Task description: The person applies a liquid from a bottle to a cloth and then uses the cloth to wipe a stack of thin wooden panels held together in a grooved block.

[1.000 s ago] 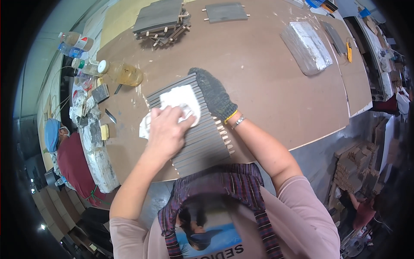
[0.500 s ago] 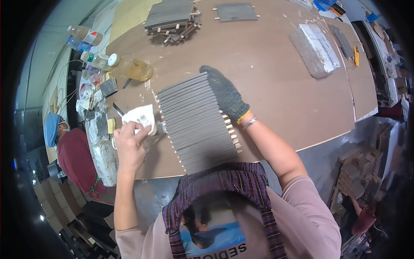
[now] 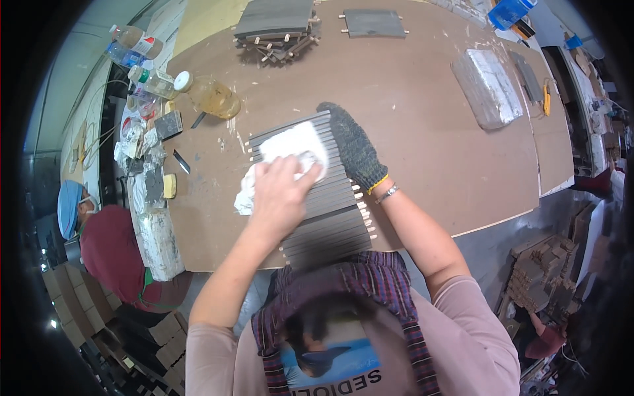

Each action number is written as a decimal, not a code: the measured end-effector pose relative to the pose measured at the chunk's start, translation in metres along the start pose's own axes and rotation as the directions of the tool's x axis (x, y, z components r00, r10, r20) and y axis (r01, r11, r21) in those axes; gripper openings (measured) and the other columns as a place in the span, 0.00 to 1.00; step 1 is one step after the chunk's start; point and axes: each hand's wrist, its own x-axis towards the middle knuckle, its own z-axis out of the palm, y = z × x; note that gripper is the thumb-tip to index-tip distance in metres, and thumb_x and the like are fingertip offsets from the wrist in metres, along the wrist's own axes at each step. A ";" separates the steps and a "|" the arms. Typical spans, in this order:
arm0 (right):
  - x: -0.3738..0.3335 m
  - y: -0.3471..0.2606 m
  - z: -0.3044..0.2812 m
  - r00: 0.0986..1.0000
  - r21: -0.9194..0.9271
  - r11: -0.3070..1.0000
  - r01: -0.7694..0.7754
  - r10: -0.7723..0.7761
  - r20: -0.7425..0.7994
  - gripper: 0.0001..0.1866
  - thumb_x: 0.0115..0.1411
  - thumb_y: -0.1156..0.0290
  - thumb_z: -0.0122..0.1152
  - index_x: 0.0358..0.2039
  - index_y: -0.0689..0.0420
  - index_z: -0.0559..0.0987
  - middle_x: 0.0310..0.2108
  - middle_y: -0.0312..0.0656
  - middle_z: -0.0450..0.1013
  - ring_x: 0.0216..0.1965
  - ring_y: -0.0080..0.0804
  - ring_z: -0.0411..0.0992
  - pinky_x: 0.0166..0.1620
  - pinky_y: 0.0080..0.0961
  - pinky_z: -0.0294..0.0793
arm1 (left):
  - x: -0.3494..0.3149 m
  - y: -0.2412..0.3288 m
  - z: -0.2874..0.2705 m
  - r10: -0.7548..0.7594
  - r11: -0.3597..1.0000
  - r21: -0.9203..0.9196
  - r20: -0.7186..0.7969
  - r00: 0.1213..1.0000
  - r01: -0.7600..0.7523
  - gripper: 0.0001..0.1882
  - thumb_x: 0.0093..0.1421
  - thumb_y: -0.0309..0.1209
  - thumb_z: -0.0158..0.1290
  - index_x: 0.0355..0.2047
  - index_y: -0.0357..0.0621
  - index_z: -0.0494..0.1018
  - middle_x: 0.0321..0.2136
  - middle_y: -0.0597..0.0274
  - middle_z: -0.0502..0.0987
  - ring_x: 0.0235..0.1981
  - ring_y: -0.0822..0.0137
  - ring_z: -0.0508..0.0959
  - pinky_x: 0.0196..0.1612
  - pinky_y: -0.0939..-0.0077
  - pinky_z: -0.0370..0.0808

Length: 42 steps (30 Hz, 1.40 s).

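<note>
A packed row of thin dark grey boards (image 3: 347, 191), with pale wooden pegs sticking out along both sides, lies on the table right in front of me. Bunched under the bare fingers of my left hand (image 3: 281, 195) is a white cloth (image 3: 297, 140), pressed onto the boards' upper left part; one end of it hangs past their left side. My right hand (image 3: 356, 148) wears a dark knit glove with a yellow cuff. It lies stretched along the boards' upper right edge, touching it, fingertips at the far corner.
A stack of pegged grey boards (image 3: 274, 23) stands at the back, near a single board (image 3: 374, 23). A jar of yellowish liquid (image 3: 214, 99) and several bottles (image 3: 135, 43) line the left. Rightward are a plastic-wrapped block (image 3: 487, 89) and a yellow cutter (image 3: 547, 99). A co-worker (image 3: 115, 251) is at left.
My left hand has carried the white cloth rightward from beside the boards onto their top. My gloved right hand keeps its place against their edge. The view has shifted slightly.
</note>
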 end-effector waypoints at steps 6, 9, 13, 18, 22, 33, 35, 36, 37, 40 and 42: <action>0.004 0.007 -0.004 0.997 -0.154 0.986 0.072 -0.067 0.033 0.22 0.69 0.72 0.50 0.63 0.62 0.70 0.63 0.48 0.69 0.65 0.40 0.65 0.70 0.33 0.59 | -0.012 -0.026 -0.019 -0.077 0.997 0.015 0.086 0.993 0.076 0.20 0.50 0.22 0.54 0.43 0.52 0.82 0.31 0.64 0.71 0.37 0.63 0.74 0.41 0.64 0.60; 0.001 0.003 0.004 0.999 0.195 0.980 -0.042 0.044 -0.008 0.25 0.66 0.69 0.54 0.63 0.60 0.71 0.64 0.48 0.68 0.65 0.44 0.65 0.70 0.36 0.59 | 0.011 -0.016 0.002 -0.047 0.998 0.036 -0.035 0.998 0.048 0.20 0.50 0.21 0.54 0.42 0.54 0.83 0.31 0.65 0.71 0.37 0.63 0.75 0.41 0.64 0.60; 0.002 0.000 -0.003 0.999 -0.050 0.999 -0.010 0.012 0.038 0.26 0.65 0.67 0.55 0.63 0.60 0.70 0.64 0.49 0.68 0.66 0.45 0.64 0.70 0.37 0.59 | 0.038 -0.007 0.004 0.065 0.998 0.000 0.034 0.997 -0.065 0.20 0.48 0.21 0.53 0.39 0.56 0.84 0.32 0.66 0.72 0.37 0.63 0.75 0.41 0.63 0.61; 0.001 0.010 0.001 1.000 0.022 1.000 0.003 -0.003 -0.023 0.31 0.64 0.62 0.59 0.65 0.59 0.68 0.65 0.47 0.67 0.66 0.41 0.64 0.68 0.36 0.61 | 0.028 -0.022 -0.004 0.045 0.998 0.046 0.105 0.994 -0.050 0.21 0.48 0.21 0.54 0.40 0.56 0.84 0.32 0.66 0.72 0.38 0.64 0.75 0.41 0.63 0.60; 0.005 0.006 0.002 0.999 -0.014 0.999 -0.030 0.030 0.026 0.30 0.65 0.63 0.59 0.65 0.59 0.68 0.65 0.48 0.66 0.67 0.40 0.63 0.69 0.36 0.61 | 0.048 -0.012 0.007 0.108 0.994 0.010 0.042 0.993 -0.109 0.21 0.48 0.21 0.54 0.40 0.57 0.85 0.31 0.66 0.72 0.37 0.64 0.75 0.41 0.63 0.60; 0.005 -0.004 0.000 0.994 0.101 0.990 -0.095 0.099 -0.040 0.24 0.69 0.72 0.49 0.64 0.60 0.67 0.65 0.52 0.64 0.66 0.48 0.62 0.71 0.37 0.58 | 0.051 -0.014 0.000 0.157 0.987 0.029 0.086 0.984 -0.160 0.21 0.47 0.20 0.54 0.40 0.54 0.84 0.32 0.65 0.72 0.38 0.63 0.75 0.42 0.63 0.61; 0.002 0.003 0.000 0.989 0.211 0.969 -0.126 0.141 -0.056 0.23 0.69 0.72 0.49 0.64 0.59 0.68 0.65 0.52 0.65 0.66 0.48 0.63 0.71 0.38 0.57 | 0.036 -0.029 -0.021 0.106 0.988 0.096 0.168 0.980 -0.123 0.21 0.46 0.21 0.55 0.39 0.55 0.85 0.30 0.65 0.72 0.37 0.64 0.75 0.43 0.61 0.61; 0.002 0.005 0.000 0.989 0.132 0.982 -0.134 0.141 -0.050 0.23 0.69 0.73 0.47 0.64 0.59 0.69 0.65 0.50 0.65 0.66 0.48 0.63 0.71 0.39 0.57 | 0.034 -0.029 -0.023 0.052 0.991 0.113 0.196 0.979 -0.075 0.21 0.46 0.21 0.55 0.39 0.55 0.85 0.30 0.65 0.72 0.37 0.64 0.75 0.43 0.61 0.61; 0.002 0.006 0.000 0.987 0.130 0.982 -0.136 0.146 -0.072 0.23 0.69 0.73 0.47 0.64 0.59 0.69 0.65 0.50 0.65 0.66 0.47 0.63 0.72 0.39 0.56 | 0.034 -0.030 -0.022 -0.001 0.991 0.131 0.222 0.975 -0.029 0.21 0.46 0.21 0.55 0.39 0.55 0.85 0.30 0.65 0.72 0.38 0.64 0.75 0.43 0.61 0.61; 0.006 -0.002 0.008 0.991 0.098 0.988 -0.123 0.127 -0.031 0.22 0.70 0.72 0.46 0.64 0.59 0.69 0.66 0.49 0.65 0.67 0.46 0.62 0.72 0.38 0.56 | 0.048 -0.008 0.003 0.124 0.987 0.097 0.022 0.992 -0.125 0.20 0.48 0.20 0.53 0.39 0.55 0.84 0.31 0.65 0.72 0.37 0.64 0.75 0.44 0.61 0.61; 0.008 -0.013 -0.002 0.992 0.009 0.993 -0.118 0.118 0.036 0.22 0.70 0.72 0.45 0.64 0.59 0.69 0.66 0.49 0.65 0.67 0.46 0.62 0.72 0.38 0.56 | 0.055 -0.003 0.004 0.130 0.988 0.070 0.077 0.989 -0.136 0.21 0.48 0.20 0.53 0.40 0.56 0.84 0.31 0.66 0.72 0.38 0.65 0.75 0.44 0.61 0.61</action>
